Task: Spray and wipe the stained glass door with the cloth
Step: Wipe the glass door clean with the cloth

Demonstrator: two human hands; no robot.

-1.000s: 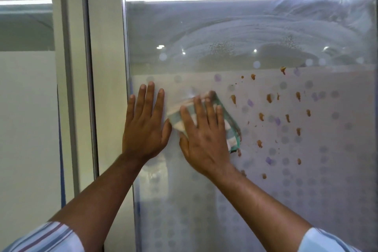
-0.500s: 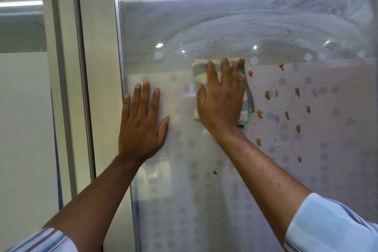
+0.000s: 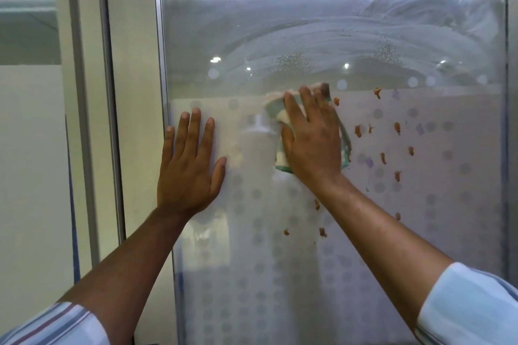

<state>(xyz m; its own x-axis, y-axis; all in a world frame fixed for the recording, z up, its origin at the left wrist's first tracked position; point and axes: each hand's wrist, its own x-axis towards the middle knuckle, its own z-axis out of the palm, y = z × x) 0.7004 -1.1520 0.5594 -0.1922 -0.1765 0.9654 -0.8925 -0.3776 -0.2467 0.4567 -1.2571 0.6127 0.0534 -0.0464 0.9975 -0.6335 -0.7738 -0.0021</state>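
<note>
The glass door fills the view, clear on top with soapy wipe streaks, frosted with dots below. Orange-brown stains are scattered over the frosted part right of centre, with a few lower ones. My right hand presses a white and green cloth flat against the glass at the top edge of the frosted band, fingers straight. My left hand lies flat on the glass near the door's left edge, fingers spread. No spray bottle is in my hands.
A metal door frame runs down the left of the pane, with a cream post and a second glass panel beyond it. Ceiling light strips reflect across the top of the glass.
My right hand slid the cloth up from the middle of the frosted area to its top edge and a little right. The left hand stayed flat in place.
</note>
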